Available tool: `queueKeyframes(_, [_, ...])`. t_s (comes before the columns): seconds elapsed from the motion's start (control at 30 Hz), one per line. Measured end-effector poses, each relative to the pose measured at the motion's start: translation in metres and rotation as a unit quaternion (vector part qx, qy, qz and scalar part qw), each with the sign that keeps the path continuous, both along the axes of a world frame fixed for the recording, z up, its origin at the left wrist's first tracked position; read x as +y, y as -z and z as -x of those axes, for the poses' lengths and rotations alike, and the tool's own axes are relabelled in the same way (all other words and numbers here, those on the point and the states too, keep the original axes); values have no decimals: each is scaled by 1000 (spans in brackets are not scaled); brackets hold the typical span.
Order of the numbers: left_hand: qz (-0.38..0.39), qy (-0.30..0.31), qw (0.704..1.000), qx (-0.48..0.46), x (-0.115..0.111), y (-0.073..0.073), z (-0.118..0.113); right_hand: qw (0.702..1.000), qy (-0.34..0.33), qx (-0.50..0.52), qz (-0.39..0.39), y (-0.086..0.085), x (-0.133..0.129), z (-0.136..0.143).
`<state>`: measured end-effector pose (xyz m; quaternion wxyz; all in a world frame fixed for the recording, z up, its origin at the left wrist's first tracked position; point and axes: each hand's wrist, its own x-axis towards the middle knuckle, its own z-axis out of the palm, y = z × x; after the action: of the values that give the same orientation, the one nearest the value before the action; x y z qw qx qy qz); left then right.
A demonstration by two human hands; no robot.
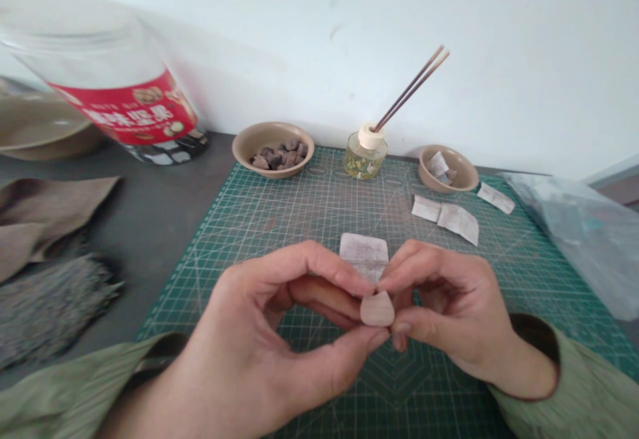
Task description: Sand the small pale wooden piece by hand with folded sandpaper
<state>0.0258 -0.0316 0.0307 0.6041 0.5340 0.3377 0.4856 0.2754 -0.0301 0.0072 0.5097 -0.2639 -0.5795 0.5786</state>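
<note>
A small pale, pinkish-brown stone (377, 310) with a flat, rounded face is held up over the cutting mat. My left hand (294, 332) pinches it between the thumb below and the fingers above. From the other side my right hand (439, 299) grips its right edge, thumb and fingertips closed; the fingers partly hide the stone. Just behind the fingertips, a creased greyish-white piece of sandpaper or paper (363, 247) lies on the mat, its lower part covered by my hands.
The green cutting mat (219, 253) bears a bowl of dark stones (273, 171), a reed diffuser (366, 156), a bowl with paper scraps (466, 176) and loose strips (456, 223). Left are a large plastic jar (134, 106), brown cloth (64, 206) and grey cloth (60, 312); right, a plastic bag (584, 233).
</note>
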Motion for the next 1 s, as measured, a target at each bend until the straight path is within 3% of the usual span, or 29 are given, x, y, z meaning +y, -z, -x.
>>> queueKeyframes(0.3, [12, 9, 999, 29, 0, -2, 5, 1000, 0, -11, 4, -4, 0, -1])
queueKeyframes(0.53, [47, 15, 999, -9, -3, 2, 0, 1000, 8, -27, -11, -2, 0, -1])
queueKeyframes(1.0, [-11, -7, 999, 40, -4, -1, 0, 999, 18, -32, -18, -4, -2, 0])
